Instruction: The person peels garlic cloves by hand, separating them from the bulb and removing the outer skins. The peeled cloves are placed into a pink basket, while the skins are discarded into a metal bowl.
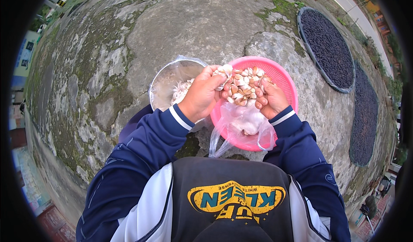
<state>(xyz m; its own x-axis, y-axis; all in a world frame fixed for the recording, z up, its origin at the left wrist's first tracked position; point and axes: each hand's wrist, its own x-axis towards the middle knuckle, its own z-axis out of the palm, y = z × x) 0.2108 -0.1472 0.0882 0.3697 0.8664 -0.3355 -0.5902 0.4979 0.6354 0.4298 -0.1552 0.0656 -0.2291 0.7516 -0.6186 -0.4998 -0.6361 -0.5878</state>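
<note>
My left hand [204, 92] grips a partly broken garlic bulb [225, 70] between thumb and fingers. Opposite it, my right hand [271, 96] is curled, with what looks like a garlic clove [262, 87] pinched at its fingertips. Both hands hover over a pink plastic basket [288, 80]. Loose garlic cloves [244, 84] are heaped in the basket's far part. Nearer me, a clear plastic bag [230, 121] with pale garlic bulbs [250, 122] lies inside it. Left of the basket is a round container lined with clear plastic [161, 80], holding papery garlic skins [182, 90], partly hidden by my left hand.
Weathered concrete [180, 25] with moss patches surrounds the containers. At right, a round tray of dark berries or beans [327, 48] stands beside a long spread of similar dark pieces [364, 119]. A road [351, 6] runs beyond the concrete's far right edge.
</note>
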